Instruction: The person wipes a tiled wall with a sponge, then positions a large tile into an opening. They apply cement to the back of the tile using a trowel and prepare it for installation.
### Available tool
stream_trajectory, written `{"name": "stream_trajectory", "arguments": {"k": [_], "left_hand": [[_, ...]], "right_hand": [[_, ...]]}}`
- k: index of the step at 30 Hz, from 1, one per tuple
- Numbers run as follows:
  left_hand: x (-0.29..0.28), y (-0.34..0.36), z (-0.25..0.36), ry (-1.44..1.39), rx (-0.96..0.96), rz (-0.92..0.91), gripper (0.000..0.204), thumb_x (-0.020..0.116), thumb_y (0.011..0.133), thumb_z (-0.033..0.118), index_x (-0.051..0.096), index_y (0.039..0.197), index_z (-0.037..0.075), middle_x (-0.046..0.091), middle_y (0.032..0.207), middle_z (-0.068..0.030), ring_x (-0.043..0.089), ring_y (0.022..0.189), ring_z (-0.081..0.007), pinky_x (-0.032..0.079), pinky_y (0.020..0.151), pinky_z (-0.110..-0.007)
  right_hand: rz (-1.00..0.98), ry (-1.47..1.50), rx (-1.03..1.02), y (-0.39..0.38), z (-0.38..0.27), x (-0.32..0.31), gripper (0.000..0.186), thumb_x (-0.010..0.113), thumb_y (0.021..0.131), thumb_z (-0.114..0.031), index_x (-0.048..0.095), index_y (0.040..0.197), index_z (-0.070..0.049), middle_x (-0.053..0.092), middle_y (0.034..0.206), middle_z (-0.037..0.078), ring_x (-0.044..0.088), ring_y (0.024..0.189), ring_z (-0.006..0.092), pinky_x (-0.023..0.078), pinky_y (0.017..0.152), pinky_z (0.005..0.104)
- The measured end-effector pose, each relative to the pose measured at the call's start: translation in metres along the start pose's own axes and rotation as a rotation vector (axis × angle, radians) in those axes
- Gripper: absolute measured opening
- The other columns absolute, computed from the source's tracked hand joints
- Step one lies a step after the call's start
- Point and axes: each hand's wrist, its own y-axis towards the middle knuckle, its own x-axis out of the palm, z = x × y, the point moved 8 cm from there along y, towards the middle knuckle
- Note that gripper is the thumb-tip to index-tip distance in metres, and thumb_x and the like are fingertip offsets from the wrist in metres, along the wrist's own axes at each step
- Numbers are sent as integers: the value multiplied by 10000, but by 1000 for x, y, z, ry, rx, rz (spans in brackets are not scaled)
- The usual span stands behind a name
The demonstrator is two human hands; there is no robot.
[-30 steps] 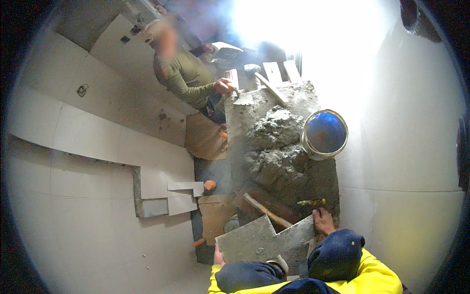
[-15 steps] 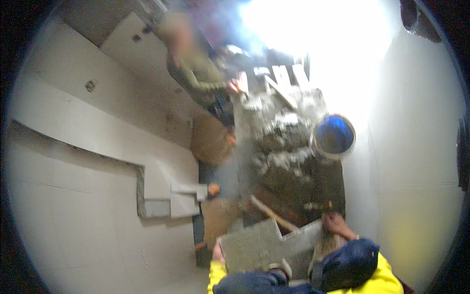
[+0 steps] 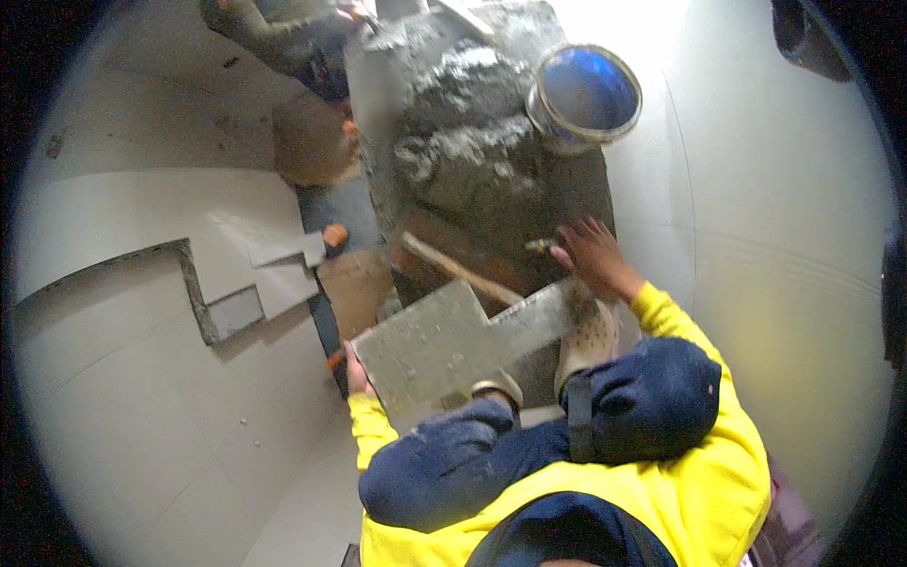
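Observation:
My left hand (image 3: 357,370) grips the left edge of a grey, notched slab that looks like a cut tile (image 3: 425,345), tilted in front of my knees. Only part of that hand shows; the rest is behind the tile. Just past the tile's right end, my right hand (image 3: 595,260) is open with its fingers stretched out. Its thumb side is beside a small tool with a yellowish end (image 3: 540,246), too blurred to name. A wooden handle (image 3: 463,269) slants behind the tile, its far end out of sight.
Wet grey mortar (image 3: 472,142) covers the area ahead. A bucket, blue inside (image 3: 590,90), stands at its right. Another person's sleeve (image 3: 274,42) is at the far left. Pale floor tiles (image 3: 123,378) with a stepped edge lie left. My beige clog (image 3: 588,345) is beside the tile.
My view has tilted down toward my body. My right hand has left the tile's right end and stretched out beside the small tool. The left hand still holds the tile.

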Motion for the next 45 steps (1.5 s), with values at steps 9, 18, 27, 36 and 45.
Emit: {"name": "stream_trajectory", "arguments": {"k": [9, 18, 27, 36, 45], "left_hand": [[-8, -19, 6, 5, -11, 53, 692, 425, 1053, 625, 550, 1443, 66, 608, 1433, -58, 562, 1309, -239, 407, 1137, -392], [-1, -21, -8, 41, 5, 22, 739, 394, 1071, 603, 428, 1532, 25, 506, 1530, -95, 490, 1391, -253, 351, 1187, -384], [1, -43, -11, 191, -13, 146, 769, 396, 1068, 608, 388, 1555, 14, 463, 1563, -99, 447, 1424, -252, 317, 1206, -375], [7, -35, 5, 284, 55, 232, 783, 404, 1064, 615, 373, 1563, 13, 445, 1574, -94, 426, 1433, -247, 301, 1211, -370], [-11, -27, 12, 313, 137, 337, 798, 412, 1059, 622, 358, 1571, 12, 426, 1584, -89, 406, 1443, -241, 285, 1215, -364]], "right_hand": [[-693, 197, -22, 28, -14, 106, 432, 611, 986, -472, 582, 1132, -67, 668, 1084, 259, 657, 1071, 416, 556, 832, 546], [-160, 304, -341, 35, -69, 100, 350, 688, 899, -267, 608, 1176, -70, 659, 985, 140, 678, 928, 334, 563, 788, 527], [-699, 727, -25, 32, -123, 169, 508, 758, 792, -423, 702, 1036, 19, 718, 922, 267, 702, 874, 435, 539, 751, 513], [-797, 569, -92, 20, -115, 194, 524, 792, 817, -480, 709, 1043, -15, 727, 989, 234, 714, 930, 384, 564, 780, 493], [-1, 108, -310, 74, -48, 43, 294, 685, 911, -378, 681, 937, -85, 664, 926, 132, 665, 894, 341, 544, 798, 478]]}}
